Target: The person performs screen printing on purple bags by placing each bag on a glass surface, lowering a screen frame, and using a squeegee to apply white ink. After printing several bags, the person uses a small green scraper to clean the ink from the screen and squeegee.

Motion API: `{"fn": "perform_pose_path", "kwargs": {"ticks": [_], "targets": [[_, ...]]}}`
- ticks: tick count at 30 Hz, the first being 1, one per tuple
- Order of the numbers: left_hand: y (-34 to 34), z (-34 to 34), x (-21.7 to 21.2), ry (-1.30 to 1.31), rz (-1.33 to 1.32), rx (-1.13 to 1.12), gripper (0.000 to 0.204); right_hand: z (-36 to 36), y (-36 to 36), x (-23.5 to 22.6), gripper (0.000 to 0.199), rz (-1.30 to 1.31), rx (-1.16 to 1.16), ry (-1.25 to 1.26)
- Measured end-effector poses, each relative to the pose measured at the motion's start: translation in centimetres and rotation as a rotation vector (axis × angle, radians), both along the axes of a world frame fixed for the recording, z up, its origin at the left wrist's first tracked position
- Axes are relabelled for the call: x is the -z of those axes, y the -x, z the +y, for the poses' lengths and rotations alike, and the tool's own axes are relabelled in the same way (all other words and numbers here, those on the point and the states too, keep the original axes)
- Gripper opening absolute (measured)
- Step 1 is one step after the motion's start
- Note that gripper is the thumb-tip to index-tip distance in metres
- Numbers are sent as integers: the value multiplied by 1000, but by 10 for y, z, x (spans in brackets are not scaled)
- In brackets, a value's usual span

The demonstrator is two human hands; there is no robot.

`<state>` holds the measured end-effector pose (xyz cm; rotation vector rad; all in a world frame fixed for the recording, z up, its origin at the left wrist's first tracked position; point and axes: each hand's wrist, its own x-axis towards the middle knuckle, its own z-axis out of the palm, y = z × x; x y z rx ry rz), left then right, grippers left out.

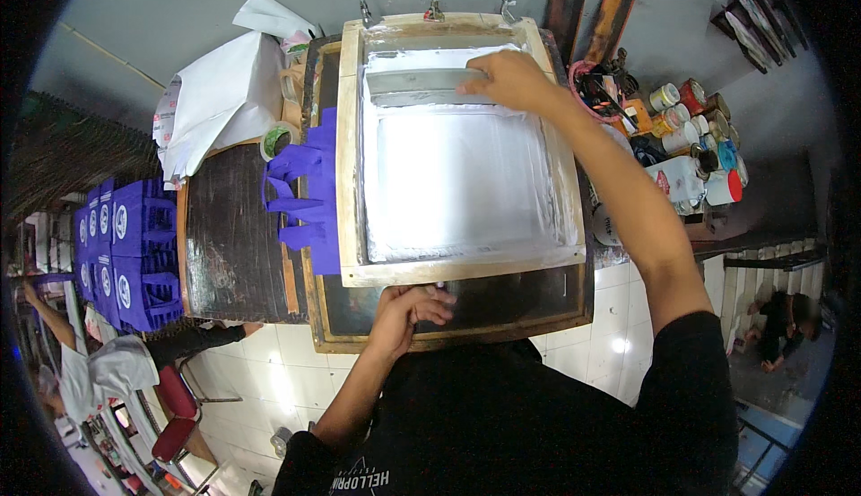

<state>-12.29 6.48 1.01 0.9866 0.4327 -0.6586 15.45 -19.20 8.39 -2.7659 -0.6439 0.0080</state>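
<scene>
A wooden-framed printing screen (462,182) with pale, whitish mesh lies over a dark board (354,312). Across its far end stretches a grey squeegee (417,85), gripped at its right end by my right hand (516,82). White ink shows around the blade and along the mesh edges. Below the frame's near edge is my left hand (408,317), fingers loosely bent and apart, with nothing visible in them. From under the frame's left side sticks out a purple fabric bag (314,195); the rest of it is hidden.
Metal clamps (434,7) stand along the frame's far edge. Paint cans (682,137) and a pink basket (592,88) crowd the right. At left are a white paper-covered box (229,88), green tape (278,140) and purple bags (126,249). Other people (112,375) are farther off.
</scene>
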Motion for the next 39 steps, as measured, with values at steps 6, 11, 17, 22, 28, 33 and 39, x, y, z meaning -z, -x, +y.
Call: {"fn": "perform_pose_path", "kwargs": {"ticks": [6, 11, 17, 22, 28, 33, 39], "targets": [[-6, 4, -26, 305, 152, 65, 36, -15, -43, 10, 54, -52, 34, -64], [-89, 8, -45, -361, -624, 284, 26, -21, -37, 17, 62, -120, 157, 9], [-277, -1, -59, -1346, -1613, -17, 35, 4, -15, 34, 65, -315, 252, 43], [-281, -3, -58, -1250, -1216, 299, 29, 0, 12, 41, 65, -381, 231, 21], [-234, 1, -50, -1255, -1303, 228, 28, 2, 55, 38, 59, -323, 198, 26], [-191, 2, -53, -1224, -1284, 231, 22, 3, 99, 40, 55, -330, 184, 16], [-132, 8, -52, -1231, -1326, 250, 16, 6, 156, 46, 54, -430, 141, -4]]}}
